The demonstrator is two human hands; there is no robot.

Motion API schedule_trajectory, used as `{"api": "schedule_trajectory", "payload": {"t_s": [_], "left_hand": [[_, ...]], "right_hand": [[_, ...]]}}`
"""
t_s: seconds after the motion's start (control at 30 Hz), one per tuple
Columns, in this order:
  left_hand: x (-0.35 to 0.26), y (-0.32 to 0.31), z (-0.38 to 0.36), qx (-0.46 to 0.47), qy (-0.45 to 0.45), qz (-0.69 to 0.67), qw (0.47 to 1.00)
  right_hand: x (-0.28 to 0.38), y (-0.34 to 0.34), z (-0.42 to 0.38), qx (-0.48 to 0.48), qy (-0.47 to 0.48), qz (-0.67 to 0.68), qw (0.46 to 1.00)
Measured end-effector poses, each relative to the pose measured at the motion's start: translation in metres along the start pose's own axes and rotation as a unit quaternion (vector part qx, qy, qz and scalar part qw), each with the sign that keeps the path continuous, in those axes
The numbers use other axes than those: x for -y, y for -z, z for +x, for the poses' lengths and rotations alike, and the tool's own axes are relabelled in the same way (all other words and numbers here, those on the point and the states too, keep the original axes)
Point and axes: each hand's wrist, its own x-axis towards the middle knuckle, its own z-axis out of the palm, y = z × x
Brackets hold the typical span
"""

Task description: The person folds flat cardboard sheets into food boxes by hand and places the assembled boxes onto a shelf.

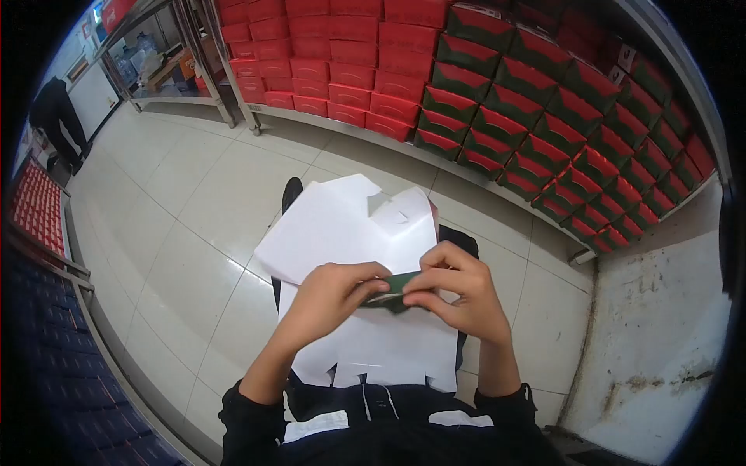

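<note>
Across my lap lies an unfolded white cardboard box blank (334, 217), with cut flaps and slots along its edges. Above its middle, a small dark green folded card piece (402, 283) is pinched between both hands. My left hand (330, 299) grips its left end with thumb and forefinger. At its right end, my right hand (458, 291) closes thumb and fingers on it. A pale edge shows along the fold between the fingertips. The blank's far part stands up a little, with a small slot near its rounded flap.
Red boxes (334, 62) and green-and-red boxes (544, 116) are stacked on a metal shelf ahead. Dark blue boxes (62, 365) line the left side. A stained white panel (653, 326) stands at right. A person in dark clothes (58, 116) is far left on the tiled floor (179, 202).
</note>
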Motion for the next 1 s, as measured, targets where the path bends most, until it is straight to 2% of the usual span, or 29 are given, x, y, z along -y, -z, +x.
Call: {"api": "schedule_trajectory", "payload": {"t_s": [0.03,0.07,0.17,0.2,0.23,0.3,0.33,0.43,0.53,0.57,0.6,0.63,0.67,0.73,0.77,0.8,0.83,0.87,0.9,0.93,0.97,1.0], "left_hand": [[-0.003,-0.001,0.0,0.004,0.0,0.0,1.0],[-0.006,-0.001,0.001,-0.013,0.0,0.008,1.0],[-0.006,-0.003,0.005,-0.03,-0.015,0.025,0.999],[-0.005,-0.004,0.005,-0.028,-0.026,0.038,0.999],[-0.005,-0.005,0.005,-0.027,-0.025,0.037,0.999],[-0.004,-0.005,0.006,-0.017,-0.086,0.104,0.991],[-0.005,-0.004,0.006,-0.014,-0.087,0.104,0.991],[-0.007,-0.002,0.006,0.009,-0.077,0.111,0.991],[-0.004,-0.004,0.003,-0.018,-0.096,0.104,0.99],[-0.005,-0.001,0.003,0.016,-0.048,0.097,0.994],[-0.007,0.002,0.003,0.051,0.0,0.09,0.995],[-0.008,0.001,0.0,0.053,0.001,0.091,0.994],[-0.011,-0.003,-0.003,0.05,-0.007,0.086,0.995],[-0.022,-0.003,-0.003,0.04,-0.021,0.123,0.991],[-0.016,-0.007,-0.003,0.039,-0.021,0.122,0.992],[-0.003,-0.013,-0.003,-0.039,-0.042,0.053,0.997],[0.004,-0.017,-0.005,-0.116,-0.063,-0.015,0.991],[-0.002,-0.022,-0.004,-0.209,-0.08,-0.113,0.968],[0.001,-0.03,-0.009,-0.246,-0.086,-0.236,0.936],[0.012,-0.041,-0.014,-0.272,-0.115,-0.323,0.899],[0.023,-0.052,-0.017,-0.296,-0.142,-0.409,0.852],[0.026,-0.064,-0.017,-0.289,-0.21,-0.498,0.79]], "right_hand": [[0.001,-0.002,-0.002,-0.014,0.025,-0.104,0.994],[0.001,-0.004,-0.006,-0.017,0.023,-0.105,0.994],[-0.001,-0.007,-0.019,-0.181,-0.08,-0.086,0.976],[-0.006,-0.009,-0.02,-0.165,-0.03,-0.061,0.984],[-0.005,-0.007,-0.02,-0.164,-0.031,-0.06,0.984],[-0.001,-0.002,-0.017,0.01,-0.058,-0.025,0.998],[-0.002,-0.002,-0.017,0.017,-0.063,-0.016,0.998],[0.003,0.001,-0.015,-0.012,-0.088,-0.037,0.995],[0.0,-0.006,-0.016,-0.036,-0.086,-0.04,0.995],[-0.003,-0.005,-0.016,-0.035,-0.086,-0.039,0.995],[-0.006,-0.003,-0.016,0.006,-0.057,-0.048,0.997],[-0.008,-0.002,-0.017,0.047,-0.027,-0.057,0.997],[-0.01,-0.007,-0.017,0.046,-0.028,-0.056,0.997],[-0.014,-0.023,-0.014,-0.074,0.017,-0.117,0.99],[-0.016,-0.031,-0.017,-0.074,0.017,-0.118,0.99],[-0.018,-0.041,-0.026,-0.172,0.104,-0.226,0.953],[-0.021,-0.049,-0.037,-0.267,0.188,-0.327,0.887],[-0.027,-0.056,-0.057,-0.169,0.216,-0.278,0.92],[-0.033,-0.06,-0.071,-0.07,0.24,-0.225,0.942],[-0.033,-0.066,-0.069,-0.073,0.24,-0.225,0.942],[-0.031,-0.076,-0.065,-0.01,0.065,-0.1,0.993],[-0.03,-0.085,-0.06,0.055,-0.113,0.031,0.992]]}}
